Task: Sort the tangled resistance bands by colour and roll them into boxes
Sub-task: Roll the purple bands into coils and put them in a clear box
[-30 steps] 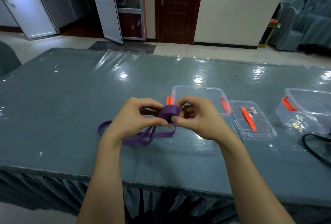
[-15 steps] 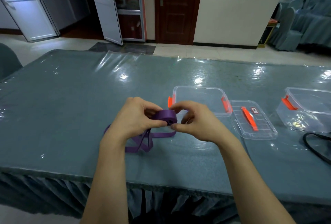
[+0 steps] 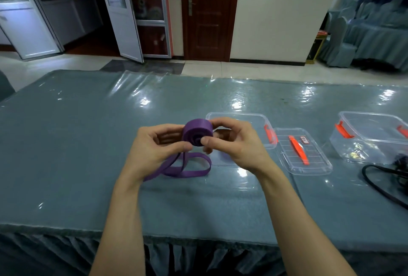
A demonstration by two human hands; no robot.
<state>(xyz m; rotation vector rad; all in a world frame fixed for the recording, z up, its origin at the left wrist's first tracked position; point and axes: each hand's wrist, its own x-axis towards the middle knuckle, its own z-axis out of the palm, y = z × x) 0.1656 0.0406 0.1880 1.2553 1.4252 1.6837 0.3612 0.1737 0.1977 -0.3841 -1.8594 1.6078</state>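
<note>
The left hand (image 3: pixel 154 145) and right hand (image 3: pixel 234 141) both pinch the purple band (image 3: pixel 197 135) roll above the table (image 3: pixel 66 143); its loose end lies there

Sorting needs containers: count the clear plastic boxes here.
2. One clear plastic box with orange clips sits centre; a second clear box stands far right. The flat clear lid between them isn't counted. None seems hidden.

The scene is dimly lit with a bluish cast; white glare is scattered across the glossy clear plastic table cover (image 3: pixel 88 132), and the white-framed glass doors (image 3: pixel 120 22) are bowed by wide-angle edge distortion
</note>
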